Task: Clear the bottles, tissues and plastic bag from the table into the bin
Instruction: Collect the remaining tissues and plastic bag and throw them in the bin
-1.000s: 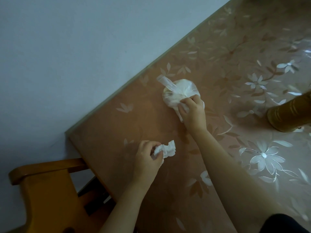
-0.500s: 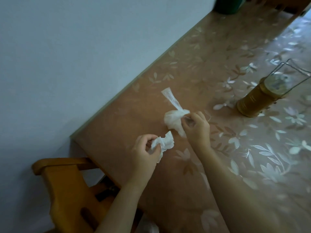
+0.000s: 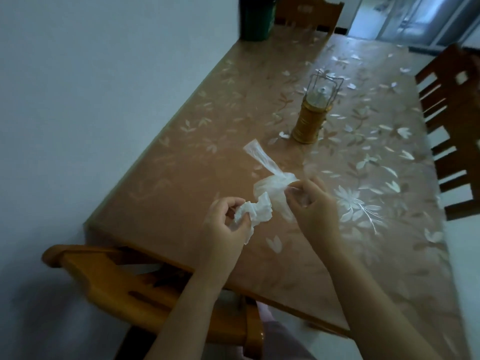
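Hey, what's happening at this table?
A person is tidying up. Their left hand holds a crumpled tissue, and their right hand pinches a clear plastic bag over the table. A lantern stands further back. Neither piece of rubbish has reached a bin yet.

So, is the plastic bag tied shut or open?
Shut: the bag's neck is bunched into a knot at the right hand's grip, with a twisted tail sticking out beyond it. What is inside, cannot tell.
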{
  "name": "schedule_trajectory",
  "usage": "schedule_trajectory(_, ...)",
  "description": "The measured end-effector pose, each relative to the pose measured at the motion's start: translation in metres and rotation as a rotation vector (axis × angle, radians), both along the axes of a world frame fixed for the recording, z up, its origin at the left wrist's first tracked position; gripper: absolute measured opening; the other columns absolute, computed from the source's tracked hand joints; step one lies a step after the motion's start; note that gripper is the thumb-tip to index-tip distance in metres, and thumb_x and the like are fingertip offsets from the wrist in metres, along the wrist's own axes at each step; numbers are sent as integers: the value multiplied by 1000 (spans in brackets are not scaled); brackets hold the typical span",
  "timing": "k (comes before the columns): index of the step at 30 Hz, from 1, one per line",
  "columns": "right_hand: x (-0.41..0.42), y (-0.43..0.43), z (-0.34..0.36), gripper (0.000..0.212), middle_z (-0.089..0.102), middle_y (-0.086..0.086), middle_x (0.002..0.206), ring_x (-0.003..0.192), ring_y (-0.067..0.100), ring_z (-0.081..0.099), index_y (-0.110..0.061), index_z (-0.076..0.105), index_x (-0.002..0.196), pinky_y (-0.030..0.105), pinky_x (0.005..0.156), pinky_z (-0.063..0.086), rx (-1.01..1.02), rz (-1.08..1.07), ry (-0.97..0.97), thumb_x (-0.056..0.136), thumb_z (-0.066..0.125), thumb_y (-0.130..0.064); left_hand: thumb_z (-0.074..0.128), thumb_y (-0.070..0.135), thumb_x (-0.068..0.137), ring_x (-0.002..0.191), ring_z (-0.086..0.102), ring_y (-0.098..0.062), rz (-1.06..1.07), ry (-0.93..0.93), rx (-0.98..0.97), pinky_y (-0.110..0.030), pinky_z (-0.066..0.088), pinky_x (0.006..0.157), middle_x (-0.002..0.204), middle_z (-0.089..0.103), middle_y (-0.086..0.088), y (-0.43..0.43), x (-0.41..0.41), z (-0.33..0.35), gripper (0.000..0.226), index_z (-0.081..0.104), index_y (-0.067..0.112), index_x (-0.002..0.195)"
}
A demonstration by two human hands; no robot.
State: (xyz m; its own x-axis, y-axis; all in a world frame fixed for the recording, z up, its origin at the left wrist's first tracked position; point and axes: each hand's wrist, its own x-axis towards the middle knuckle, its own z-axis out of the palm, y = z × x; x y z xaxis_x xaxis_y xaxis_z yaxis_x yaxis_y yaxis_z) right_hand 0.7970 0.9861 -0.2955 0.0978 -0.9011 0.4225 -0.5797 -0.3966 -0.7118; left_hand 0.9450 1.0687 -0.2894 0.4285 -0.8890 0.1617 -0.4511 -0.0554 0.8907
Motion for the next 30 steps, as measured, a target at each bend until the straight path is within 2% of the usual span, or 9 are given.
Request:
schedule_trajectory(3,-28,21,7,6,43,-17,68,64,-1,46,-8,65,74,6,60,34,-34,-86,-9,77,67,-3,70,12,77,76,56,-3,-91,26,-50,-8,46,62,88,58,10,8,-18,5,22,59,23,93)
schedule_trajectory(7,-72,47,17,8,52,-2,70,60,7,47,-8,65,74,10,57,37,-71,-198,13,77,69,-2,69,13,77,72,51,1,-222,54,-62,-10,45,61,86,57,8,11,-48,16,22,58,25,92)
schedule_trajectory(9,-98,58,24,7,54,0,72,61,7,48,-6,65,77,12,57,41,-99,-250,34,77,69,-1,68,13,78,69,51,-1,-293,81,-56,-13,46,60,85,58,6,9,-68,21,23,58,29,91)
schedule_trajectory(14,-168,83,41,6,56,1,79,67,1,45,0,65,81,-1,65,38,-178,-421,37,76,69,1,70,7,76,64,49,-5,-449,97,-101,-22,47,59,84,60,0,3,-139,36,34,56,36,84)
schedule_trajectory(18,-236,103,47,4,54,3,77,69,0,43,0,65,79,-1,65,36,-205,-552,-31,77,66,-3,68,20,75,72,57,-12,-584,68,-125,-31,52,63,88,62,5,0,-207,41,25,56,40,84)
schedule_trajectory(21,-297,121,48,4,53,2,76,67,3,43,0,64,77,0,63,36,-190,-634,-62,77,67,-1,70,15,75,72,55,-9,-643,33,-131,-30,51,64,85,62,6,5,-271,45,28,56,38,84)
schedule_trajectory(27,-431,155,45,6,52,3,74,66,3,45,-2,64,76,1,63,35,-187,-732,-75,75,64,-8,65,25,71,70,56,-8,-797,61,-99,-29,50,63,83,62,8,18,-407,47,21,57,39,85)
schedule_trajectory(30,-496,169,44,3,52,2,73,68,-4,48,-4,65,75,3,63,35,-187,-769,-59,74,64,-7,70,13,75,63,50,2,-821,80,-98,-19,43,62,75,58,12,20,-472,50,29,56,37,83)
